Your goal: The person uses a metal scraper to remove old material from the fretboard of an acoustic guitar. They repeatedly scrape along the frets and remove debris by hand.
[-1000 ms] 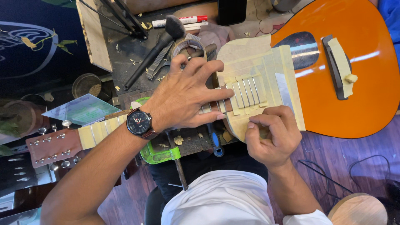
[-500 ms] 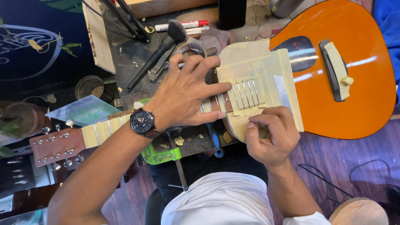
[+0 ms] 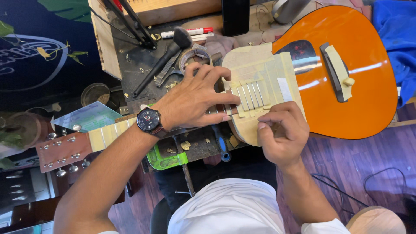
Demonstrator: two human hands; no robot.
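An orange acoustic guitar [image 3: 346, 104] lies across the workbench, its upper body and neck covered in cream masking tape [image 3: 255, 69]. My left hand [image 3: 195, 102], with a black wristwatch [image 3: 148, 120], lies flat over the neck where it meets the body, fingers spread. My right hand [image 3: 281, 132] is curled at the near edge of the taped area, fingertips pinched on the tape; what it pinches is hidden. The brown headstock [image 3: 60, 151] with its tuning pegs points left.
A black brush [image 3: 167, 58], a roll of tape [image 3: 195, 55], a red-capped marker [image 3: 186, 31] and a dark phone [image 3: 235, 16] lie on the bench behind the neck. A green clamp [image 3: 167, 158] sits under the neck. Blue cloth [image 3: 396, 39] is at the right.
My left hand has shifted slightly along the neck, fingers still spread. My right hand stays curled at the near edge of the taped area.
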